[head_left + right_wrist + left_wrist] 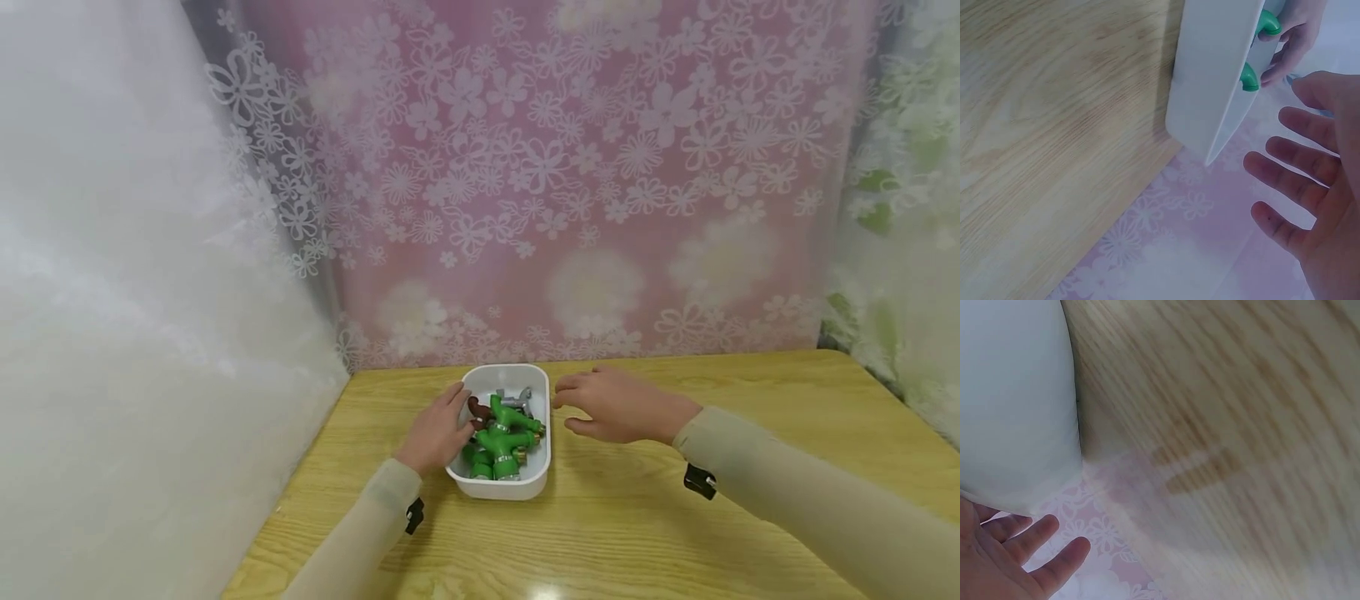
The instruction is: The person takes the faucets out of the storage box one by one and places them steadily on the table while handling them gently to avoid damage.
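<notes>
A white bin (497, 492) stands upright on the table, holding several green tap-like fittings (504, 442) with brass-coloured ends. Behind them lie a dark brown curved piece (477, 410) and grey metallic pieces (517, 403). My left hand (437, 431) is at the bin's left rim, its thumb towards the inside; whether it touches the rim I cannot tell. In the left wrist view its extended fingers (1063, 565) show beside the white wall (1016, 394). To the right of the bin, my right hand (618, 406) hovers apart from it, fingers spread and holding nothing.
The bin stands on a wood-grain table (637, 517), near its back edge. Behind hangs a pink flowered curtain (525, 208). White sheeting (150, 292) borders the left side, and a green-and-white patterned curtain (900, 233) the right.
</notes>
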A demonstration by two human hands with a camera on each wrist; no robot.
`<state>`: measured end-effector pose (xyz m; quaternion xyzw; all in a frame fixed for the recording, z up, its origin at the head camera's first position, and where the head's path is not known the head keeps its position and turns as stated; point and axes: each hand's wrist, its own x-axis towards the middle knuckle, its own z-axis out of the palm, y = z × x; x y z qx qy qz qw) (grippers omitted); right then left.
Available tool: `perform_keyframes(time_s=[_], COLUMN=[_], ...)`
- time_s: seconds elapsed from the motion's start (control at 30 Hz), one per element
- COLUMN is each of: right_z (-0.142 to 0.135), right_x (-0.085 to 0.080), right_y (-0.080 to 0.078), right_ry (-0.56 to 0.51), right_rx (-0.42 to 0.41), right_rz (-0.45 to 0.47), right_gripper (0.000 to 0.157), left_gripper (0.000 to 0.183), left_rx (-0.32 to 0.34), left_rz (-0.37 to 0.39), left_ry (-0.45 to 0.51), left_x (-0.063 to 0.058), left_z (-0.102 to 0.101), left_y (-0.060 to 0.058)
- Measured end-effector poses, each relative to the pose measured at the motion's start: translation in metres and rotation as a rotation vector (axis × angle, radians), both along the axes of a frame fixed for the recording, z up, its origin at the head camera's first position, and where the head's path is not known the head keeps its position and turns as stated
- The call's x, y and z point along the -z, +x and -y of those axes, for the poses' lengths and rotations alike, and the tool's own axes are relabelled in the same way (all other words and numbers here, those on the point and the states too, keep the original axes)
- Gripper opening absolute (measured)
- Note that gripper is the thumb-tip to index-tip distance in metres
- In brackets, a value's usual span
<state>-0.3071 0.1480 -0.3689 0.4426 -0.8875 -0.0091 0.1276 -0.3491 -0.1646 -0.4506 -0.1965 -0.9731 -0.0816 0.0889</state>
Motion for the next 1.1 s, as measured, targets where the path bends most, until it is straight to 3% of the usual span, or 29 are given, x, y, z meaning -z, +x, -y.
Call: perform_keyframes(time_s=[0.4,0.87,1.1], right_z=[0.04,0.068,0.082], right_x=[0.001,0.012,0.015], right_y=[-0.02,-0.033,-0.042], right_ry=[0.011,0.074,0.077], right_rx=[-0.079,-0.071,-0.094], right_rz=[0.021,0.114,0.146], right_gripper=[0.036,0.045,0.041], left_gripper=[0.059,0.058,0.059], left_rx=[-0.009,0.007,-0.011], left_rz=[0.018,0.027,0.044], left_ry=[0.003,0.014,0.031], left_x=[0.001,0.002,0.002], left_z=[0.0,-0.002,0.0], left_y=[-0.001,-0.003,-0.001])
